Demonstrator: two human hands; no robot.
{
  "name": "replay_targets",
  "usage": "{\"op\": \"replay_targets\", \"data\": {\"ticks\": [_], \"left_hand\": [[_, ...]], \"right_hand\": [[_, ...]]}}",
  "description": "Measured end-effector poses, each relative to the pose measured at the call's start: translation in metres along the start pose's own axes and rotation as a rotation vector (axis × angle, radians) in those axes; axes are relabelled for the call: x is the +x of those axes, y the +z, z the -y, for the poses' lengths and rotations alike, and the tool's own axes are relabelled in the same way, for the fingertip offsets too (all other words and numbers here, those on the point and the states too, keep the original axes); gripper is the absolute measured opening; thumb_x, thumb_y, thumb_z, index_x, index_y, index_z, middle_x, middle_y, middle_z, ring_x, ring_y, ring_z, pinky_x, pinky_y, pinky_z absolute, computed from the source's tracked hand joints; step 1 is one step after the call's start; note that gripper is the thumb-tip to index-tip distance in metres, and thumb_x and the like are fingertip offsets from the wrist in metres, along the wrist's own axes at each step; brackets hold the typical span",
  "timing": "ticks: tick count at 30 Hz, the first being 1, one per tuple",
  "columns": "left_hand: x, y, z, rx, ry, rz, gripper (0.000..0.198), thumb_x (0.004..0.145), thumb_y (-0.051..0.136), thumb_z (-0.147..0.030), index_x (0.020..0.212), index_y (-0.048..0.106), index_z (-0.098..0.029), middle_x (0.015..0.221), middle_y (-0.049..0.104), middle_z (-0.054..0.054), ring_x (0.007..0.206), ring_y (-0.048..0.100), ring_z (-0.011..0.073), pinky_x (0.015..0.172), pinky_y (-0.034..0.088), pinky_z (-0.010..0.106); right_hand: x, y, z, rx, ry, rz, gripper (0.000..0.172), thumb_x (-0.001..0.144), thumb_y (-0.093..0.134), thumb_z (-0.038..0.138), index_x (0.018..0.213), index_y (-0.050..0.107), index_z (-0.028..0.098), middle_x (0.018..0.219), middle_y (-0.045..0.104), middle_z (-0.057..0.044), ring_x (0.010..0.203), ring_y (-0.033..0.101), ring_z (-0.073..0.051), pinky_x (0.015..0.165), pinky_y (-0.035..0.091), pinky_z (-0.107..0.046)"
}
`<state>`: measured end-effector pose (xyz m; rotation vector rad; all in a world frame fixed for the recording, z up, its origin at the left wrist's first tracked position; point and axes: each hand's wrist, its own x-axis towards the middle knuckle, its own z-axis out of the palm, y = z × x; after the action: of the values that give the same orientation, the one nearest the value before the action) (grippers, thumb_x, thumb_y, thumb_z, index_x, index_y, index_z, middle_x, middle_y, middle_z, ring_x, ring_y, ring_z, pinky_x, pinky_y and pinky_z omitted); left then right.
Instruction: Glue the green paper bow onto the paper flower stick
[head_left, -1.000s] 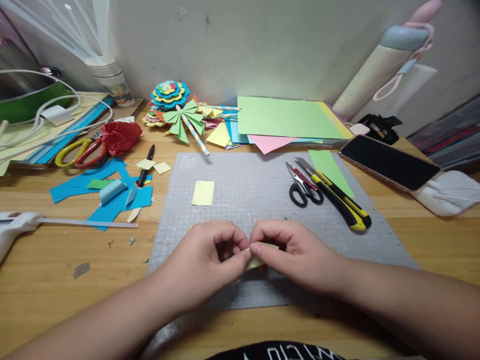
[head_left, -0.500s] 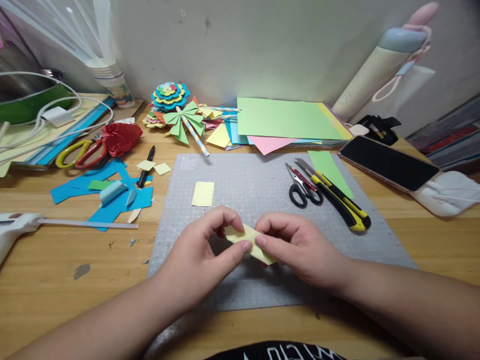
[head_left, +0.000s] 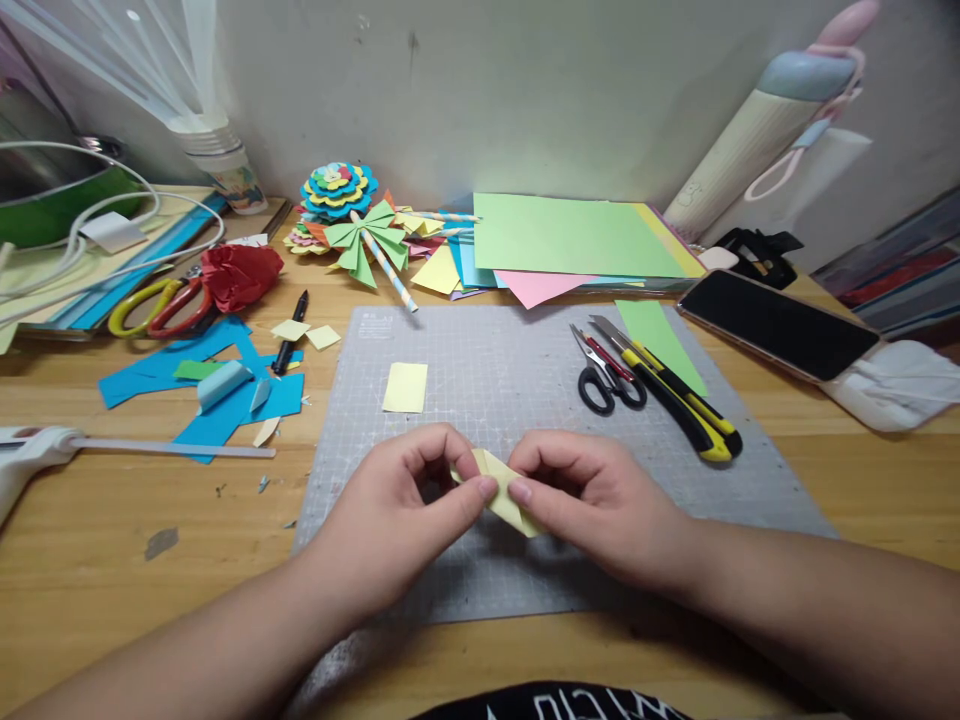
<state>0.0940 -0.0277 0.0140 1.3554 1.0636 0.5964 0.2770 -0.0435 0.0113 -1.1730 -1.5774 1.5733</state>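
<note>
A small folded piece of pale yellow paper [head_left: 507, 492] is pinched between both hands above the grey cutting mat [head_left: 495, 370]. My left hand [head_left: 409, 510] grips its left end, thumb on top and fingers curled. My right hand [head_left: 600, 505] holds the right side the same way, its thumb close to the left thumb. The fingertips beneath the paper are hidden. A flat yellow paper rectangle [head_left: 406, 388] lies on the mat beyond my left hand. Black-handled scissors [head_left: 606, 380] and a yellow and black cutter [head_left: 675, 400] rest on the mat's right part.
Blue paper scraps [head_left: 225, 390], a black pen [head_left: 291, 335] and a glue gun [head_left: 37, 450] lie on the left. Paper flowers [head_left: 337, 195] and a stack of coloured sheets [head_left: 577, 235] are at the back. A phone [head_left: 780, 325] lies on the right.
The held paper has shifted and tilted slightly between my fingers, with its left part now more covered. My left hand has moved slightly down. Both hands keep their hold.
</note>
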Motion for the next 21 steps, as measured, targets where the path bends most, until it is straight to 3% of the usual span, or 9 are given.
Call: {"op": "replay_targets", "data": {"ticks": [21], "left_hand": [[-0.0012, 0.0007, -0.0025, 0.001, -0.020, -0.005, 0.018, 0.077, 0.062, -0.028, 0.066, 0.052, -0.018, 0.068, 0.055, -0.002, 0.066, 0.050, 0.0127, 0.063, 0.039, 0.025]], "right_hand": [[-0.0018, -0.0009, 0.0011, -0.003, -0.004, 0.015, 0.023, 0.085, 0.055, 0.034, 0.068, 0.052, 0.018, 0.060, 0.047, 0.003, 0.055, 0.040, -0.009, 0.051, 0.034, -0.023]]}}
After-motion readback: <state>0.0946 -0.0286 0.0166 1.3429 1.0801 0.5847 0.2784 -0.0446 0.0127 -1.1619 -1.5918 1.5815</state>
